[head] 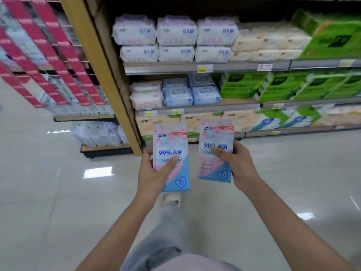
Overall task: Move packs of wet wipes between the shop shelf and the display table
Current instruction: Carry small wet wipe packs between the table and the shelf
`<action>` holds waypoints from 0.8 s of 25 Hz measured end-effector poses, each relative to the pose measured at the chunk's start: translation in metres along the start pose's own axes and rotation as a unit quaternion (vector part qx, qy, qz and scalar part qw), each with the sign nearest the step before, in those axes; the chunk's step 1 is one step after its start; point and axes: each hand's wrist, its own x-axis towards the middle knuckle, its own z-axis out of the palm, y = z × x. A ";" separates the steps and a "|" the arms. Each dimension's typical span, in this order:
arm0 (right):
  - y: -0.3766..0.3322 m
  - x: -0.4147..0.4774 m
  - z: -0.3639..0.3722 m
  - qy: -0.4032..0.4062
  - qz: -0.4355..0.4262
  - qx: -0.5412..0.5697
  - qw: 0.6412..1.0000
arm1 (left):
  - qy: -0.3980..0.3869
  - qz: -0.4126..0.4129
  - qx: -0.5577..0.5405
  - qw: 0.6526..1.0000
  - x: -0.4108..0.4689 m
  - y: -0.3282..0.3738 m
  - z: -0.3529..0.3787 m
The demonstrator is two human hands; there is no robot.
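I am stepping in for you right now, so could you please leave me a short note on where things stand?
Left hand: grips the left pack, thumb across its front.
Right hand: grips the right pack, a matching one.
Both packs are upright and apart, in the aisle in front of the shop shelf, not touching it. The display table is out of view.
Done: two packs in hand.
Left: set both down; the picture does not show which way they are going.

Person wears pink top (pixel 187 263), light blue jeans (pixel 162 237), white shoe (pixel 172 198).
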 end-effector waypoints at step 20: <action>-0.249 0.323 -0.075 0.030 -0.181 0.071 0.980 | -0.120 0.139 -0.012 0.983 0.305 0.175 0.293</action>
